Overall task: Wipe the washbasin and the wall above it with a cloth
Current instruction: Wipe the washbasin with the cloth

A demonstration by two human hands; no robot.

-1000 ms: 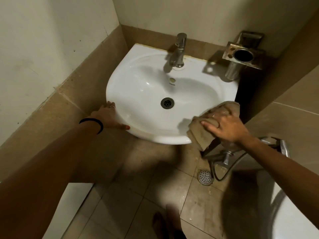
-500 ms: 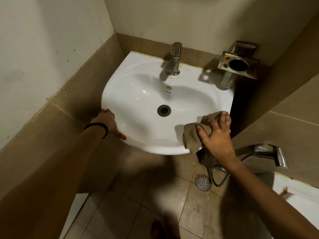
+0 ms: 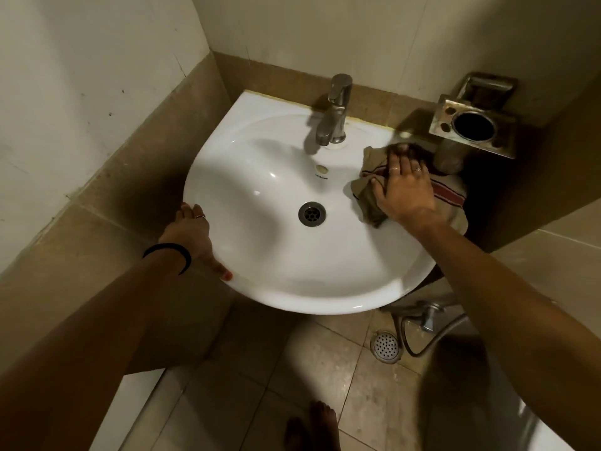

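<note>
A white washbasin (image 3: 260,177) is fixed in the corner, with a steel tap (image 3: 335,112) at its back and a drain (image 3: 311,213) in the bowl. My right hand (image 3: 405,190) lies flat with straight fingers on a beige cloth with red stripes (image 3: 447,195), pressing it onto the basin's right rear rim. My left hand (image 3: 192,236) holds the basin's left front rim, thumb on top, fingers curled under the edge. The cream wall (image 3: 325,37) rises behind the tap above a brown tiled band.
A steel tumbler holder (image 3: 473,128) sticks out from the wall just right of the cloth. Below the basin are a floor drain (image 3: 385,346), a hose with valve (image 3: 426,317) and my bare foot (image 3: 312,424). A white fixture (image 3: 533,418) sits at lower right.
My right hand has slid the cloth from the basin's front right edge up along the rim to the right rear, near the tap. My left hand has stayed on the left rim.
</note>
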